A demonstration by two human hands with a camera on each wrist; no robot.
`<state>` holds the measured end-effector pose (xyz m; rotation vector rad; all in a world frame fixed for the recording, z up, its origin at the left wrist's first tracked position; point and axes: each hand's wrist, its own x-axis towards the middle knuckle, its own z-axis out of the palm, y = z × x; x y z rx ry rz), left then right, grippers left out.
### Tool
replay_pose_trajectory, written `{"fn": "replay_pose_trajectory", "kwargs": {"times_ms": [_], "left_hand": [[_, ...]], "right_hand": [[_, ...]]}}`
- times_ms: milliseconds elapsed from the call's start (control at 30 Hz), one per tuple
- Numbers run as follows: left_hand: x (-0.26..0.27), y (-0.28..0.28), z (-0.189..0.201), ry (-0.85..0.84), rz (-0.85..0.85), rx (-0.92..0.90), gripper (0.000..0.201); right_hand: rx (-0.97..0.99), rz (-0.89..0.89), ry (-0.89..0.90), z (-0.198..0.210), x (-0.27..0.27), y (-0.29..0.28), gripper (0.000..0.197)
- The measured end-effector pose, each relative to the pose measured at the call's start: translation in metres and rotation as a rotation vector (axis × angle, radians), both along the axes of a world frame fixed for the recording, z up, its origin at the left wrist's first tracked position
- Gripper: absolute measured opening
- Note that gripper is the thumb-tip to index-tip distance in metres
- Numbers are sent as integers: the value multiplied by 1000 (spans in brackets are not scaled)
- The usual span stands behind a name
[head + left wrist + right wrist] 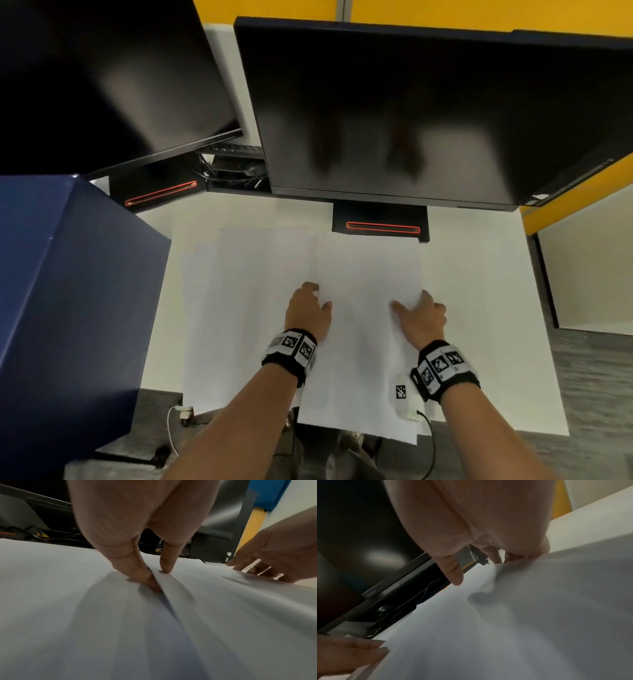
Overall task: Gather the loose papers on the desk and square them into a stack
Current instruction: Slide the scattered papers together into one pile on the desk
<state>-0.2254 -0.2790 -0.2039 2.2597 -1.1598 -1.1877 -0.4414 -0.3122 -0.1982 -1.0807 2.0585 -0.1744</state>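
Both my forearms reach straight ahead over the white desk (479,274). My left hand (307,308) sits at the left edge of the top sheet (366,274); in the left wrist view my thumb (164,559) presses down on that lifted edge while a finger (137,573) lies beneath it, so I pinch the paper there. My right hand (422,317) holds the sheet's right edge, thumb (399,306) lying on top and the other fingers tucked under the edge, out of sight. More loose papers (239,291) lie spread flat to the left, overlapping. The top sheet's far edge nearly touches the monitor base (380,222); its near end overhangs the desk front. Bare desk lies open to the right; a blue box (68,274) crowds the left
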Motion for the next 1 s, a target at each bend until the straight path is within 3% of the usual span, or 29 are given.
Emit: {"fn": "replay_pose_trajectory", "kwargs": {"times_ms": [133,233,333,500,600,700,800,900,1000], "left_hand": [[27,14,10,-75,-2,26,51],[31,36,9,-150,-196,196,48],[8,55,7,-171,-366,235,44],[17,66,11,-297,-268,143,36],[14,74,14,-269,-296,153,25],[11,76,15,-221,-315,148,27],[53,66,13,-318,-64,66,36],[113,53,7,-466,299,60,80],[137,37,13,-326,524,187,114]], "right_hand": [[-16,-50,56,0,-24,7,76],[37,-7,76,-4,-31,27,69],[90,121,5,-9,-13,52,69],[62,117,107,-5,-31,70,49],[133,176,77,-4,-33,85,32],[141,233,143,-7,-24,95,35],[154,167,153,-3,-29,87,49],[73,79,106,-1,-37,69,67],[-36,102,60,3,-28,50,87]]}}
